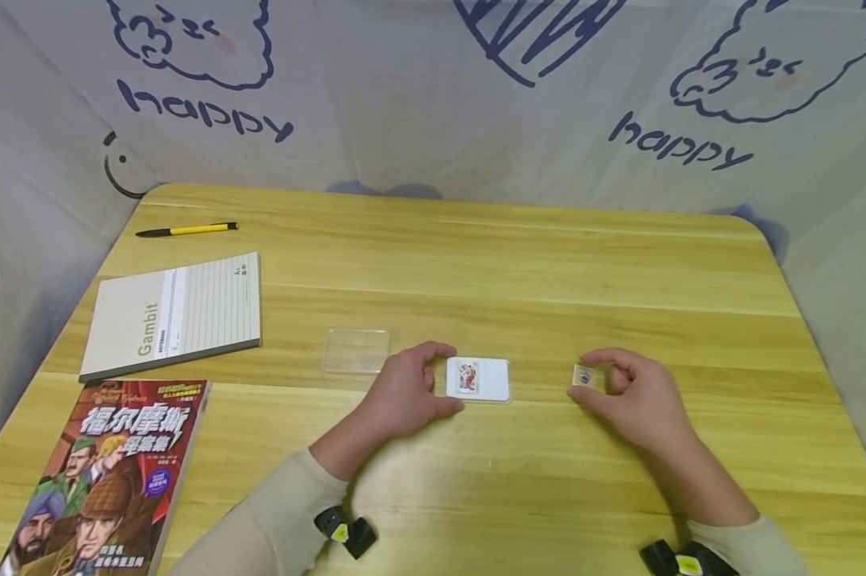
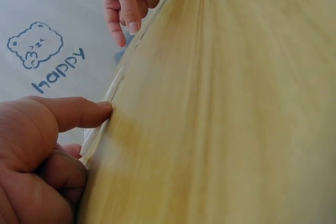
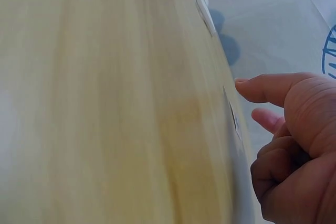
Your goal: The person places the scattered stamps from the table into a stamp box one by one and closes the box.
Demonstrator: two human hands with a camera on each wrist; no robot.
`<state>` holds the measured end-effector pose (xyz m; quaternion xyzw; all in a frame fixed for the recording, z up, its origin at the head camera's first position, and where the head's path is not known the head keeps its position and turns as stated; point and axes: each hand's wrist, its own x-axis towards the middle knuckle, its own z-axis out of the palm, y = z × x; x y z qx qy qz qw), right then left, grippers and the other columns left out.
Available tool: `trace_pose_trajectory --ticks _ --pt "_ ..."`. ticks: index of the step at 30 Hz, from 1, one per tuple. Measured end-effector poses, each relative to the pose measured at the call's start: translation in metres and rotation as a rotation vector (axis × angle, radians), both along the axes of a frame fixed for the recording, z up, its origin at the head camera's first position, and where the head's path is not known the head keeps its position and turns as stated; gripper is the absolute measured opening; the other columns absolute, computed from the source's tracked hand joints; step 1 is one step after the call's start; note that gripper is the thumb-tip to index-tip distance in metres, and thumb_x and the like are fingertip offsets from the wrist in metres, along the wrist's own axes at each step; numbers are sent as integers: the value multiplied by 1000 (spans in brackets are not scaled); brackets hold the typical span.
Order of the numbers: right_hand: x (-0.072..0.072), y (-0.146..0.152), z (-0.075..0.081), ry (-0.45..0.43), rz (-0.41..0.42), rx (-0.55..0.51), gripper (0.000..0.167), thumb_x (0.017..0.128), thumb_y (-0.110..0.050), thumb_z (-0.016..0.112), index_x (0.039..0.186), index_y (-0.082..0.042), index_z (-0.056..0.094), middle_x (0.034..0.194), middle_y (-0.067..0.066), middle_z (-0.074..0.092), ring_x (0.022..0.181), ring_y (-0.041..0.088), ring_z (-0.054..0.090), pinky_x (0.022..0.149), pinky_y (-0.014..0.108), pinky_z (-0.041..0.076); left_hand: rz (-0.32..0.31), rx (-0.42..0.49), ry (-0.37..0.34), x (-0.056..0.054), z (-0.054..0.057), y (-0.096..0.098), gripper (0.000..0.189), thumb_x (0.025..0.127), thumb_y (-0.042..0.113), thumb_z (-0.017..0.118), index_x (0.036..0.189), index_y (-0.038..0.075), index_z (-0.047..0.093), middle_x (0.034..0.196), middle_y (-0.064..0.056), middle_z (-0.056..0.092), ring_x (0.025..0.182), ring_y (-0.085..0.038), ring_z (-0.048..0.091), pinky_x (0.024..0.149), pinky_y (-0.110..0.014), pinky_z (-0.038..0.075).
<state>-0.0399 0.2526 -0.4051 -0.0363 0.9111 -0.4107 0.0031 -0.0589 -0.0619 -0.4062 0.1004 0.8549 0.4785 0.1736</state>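
Note:
My left hand (image 1: pixel 414 388) holds a flat white-backed clear case (image 1: pixel 493 379) by its long edges, between index finger and thumb. A small colourful stamp-like picture (image 1: pixel 468 375) lies on the left half of the case. In the left wrist view the thumb touches the edge of the case (image 2: pixel 97 129). My right hand (image 1: pixel 641 396) has its thumb and index finger spread around a small clear square (image 1: pixel 580 382) with a dark printed mark in it. The right wrist view shows the thumb apart from the thin piece (image 3: pixel 234 116) on the table. A clear rectangular lid (image 1: pixel 356 352) lies behind my left hand.
On the left side of the wooden table (image 1: pixel 476 272) lie a grey notebook (image 1: pixel 209 308), a red illustrated book (image 1: pixel 109 480) below it and a yellow-black pen (image 1: pixel 195 230) above it. A printed cloth (image 1: pixel 404 120) hangs behind the table.

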Motion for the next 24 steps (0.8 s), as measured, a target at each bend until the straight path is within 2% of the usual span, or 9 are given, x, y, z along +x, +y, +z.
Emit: trace_pose_trajectory --ticks 6,13,20,24 --pt "-1 6 0 -8 7 49 29 82 -23 85 104 -9 73 57 -5 29 51 9 27 55 28 35 -1 3 3 0 -1 -1 66 73 9 89 131 2 58 58 3 40 50 -9 35 47 -25 30" --pt "-1 10 -1 -31 36 94 23 85 -20 82 101 -7 72 56 -4 31 50 9 27 54 29 35 -7 2 2 0 -1 -1 67 74 9 89 132 2 58 58 4 39 49 -8 34 46 -25 30" --pt "-1 11 0 -42 59 86 21 87 -20 81 100 -8 70 57 -4 31 50 10 28 54 28 35 -6 -5 0 -1 -1 -1 67 74 10 89 133 3 58 59 3 41 50 -9 35 47 -25 31" --pt "0 11 -1 -8 64 67 20 86 -16 81 99 -9 69 60 -2 32 52 11 31 57 28 36 -9 -7 2 -1 -1 -1 67 74 10 89 132 3 58 58 3 40 50 -9 35 47 -25 31"
